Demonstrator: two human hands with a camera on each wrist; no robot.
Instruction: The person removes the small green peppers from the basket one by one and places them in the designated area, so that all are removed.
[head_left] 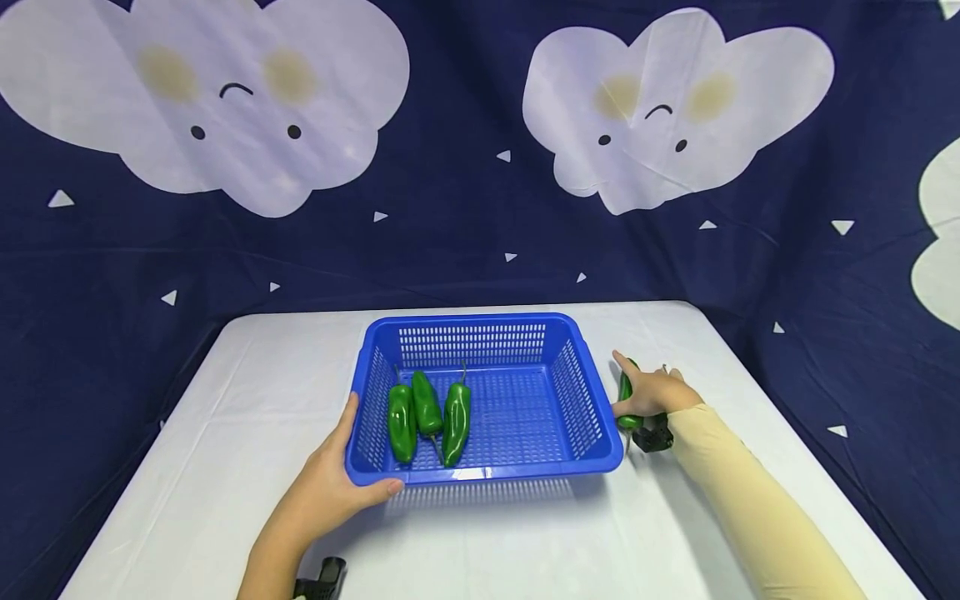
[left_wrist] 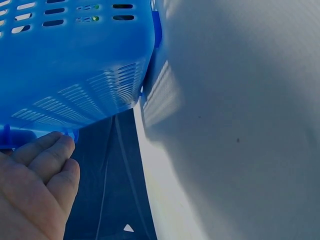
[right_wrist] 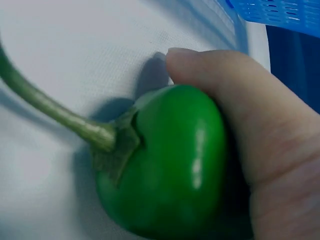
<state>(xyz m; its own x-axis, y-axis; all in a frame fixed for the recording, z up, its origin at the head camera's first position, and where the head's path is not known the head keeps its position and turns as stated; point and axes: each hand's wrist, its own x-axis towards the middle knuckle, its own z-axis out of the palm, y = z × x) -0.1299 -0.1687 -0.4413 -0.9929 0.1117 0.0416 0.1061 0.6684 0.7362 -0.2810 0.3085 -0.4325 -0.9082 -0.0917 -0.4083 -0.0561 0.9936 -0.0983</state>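
Looking at a blue plastic basket on a white-covered table, with three green peppers inside, lying roughly lengthwise next to each other in the left half. Got the left hand on the near left corner of the basket, pinching the rim — thumb along the front edge, forefinger up the left side, other fingers bent against the outside in the left wrist view. Then over to the right hand, just beside the basket's right wall, low over another green pepper down on the table. Thumb and forefinger spread well apart on that side, remaining fingers mostly hidden, so can't tell gripping from merely touching. Seen close up from the right wrist, big and shiny, with a curved stem pointing to the left of the view and a straight thumb right alongside. Can also make out a small second stem poking up by the far side of the same hand, but can't tell much more about that bit. Also worth mentioning: a cream sleeve on the right arm, a black device at each wrist, and a navy cloth behind the table, printed with white clouds and little triangles.
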